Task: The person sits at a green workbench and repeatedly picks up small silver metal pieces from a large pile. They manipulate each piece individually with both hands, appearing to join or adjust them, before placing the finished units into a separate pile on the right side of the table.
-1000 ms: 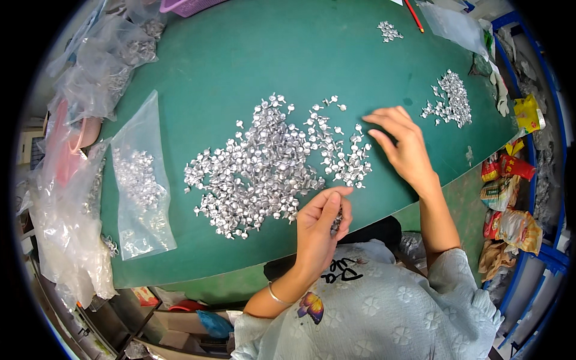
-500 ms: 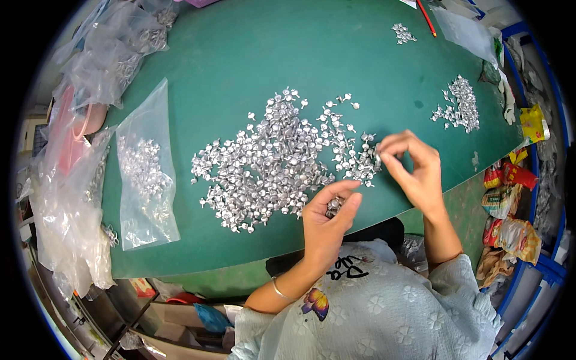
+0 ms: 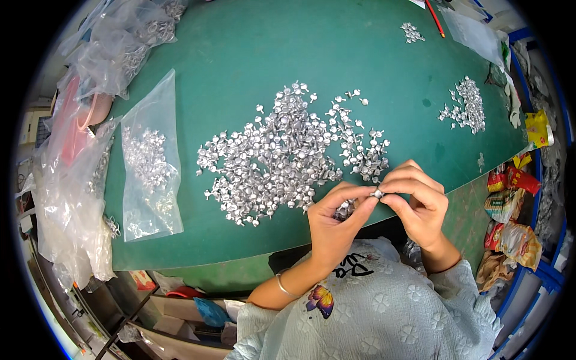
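Note:
Between the fingertips of both hands sits one small silver metal piece [image 3: 377, 193] with a round head. My left hand [image 3: 336, 225] is cupped; more silver metal pieces [image 3: 344, 210] lie in its palm, and its thumb and index finger pinch the single one. My right hand [image 3: 420, 201] meets it from the other side, thumb and index finger closed on the same piece. Just beyond the hands, a large heap of the same pieces [image 3: 270, 156] spreads over the green table [image 3: 228, 48]. A looser cluster [image 3: 363, 156] lies at its right side.
A clear plastic bag [image 3: 153, 180] with metal pieces lies left of the heap. More filled bags [image 3: 72, 216] and a pink basket [image 3: 96, 111] crowd the left edge. Two smaller piles [image 3: 468, 107] [image 3: 412, 32] and a red pencil [image 3: 435, 19] are at the right. Colourful packets [image 3: 519, 240] stand beyond the right edge.
My right hand has moved from the loose cluster toward my left hand, and their fingertips now meet at one metal piece. My left thumb and index finger have closed on it.

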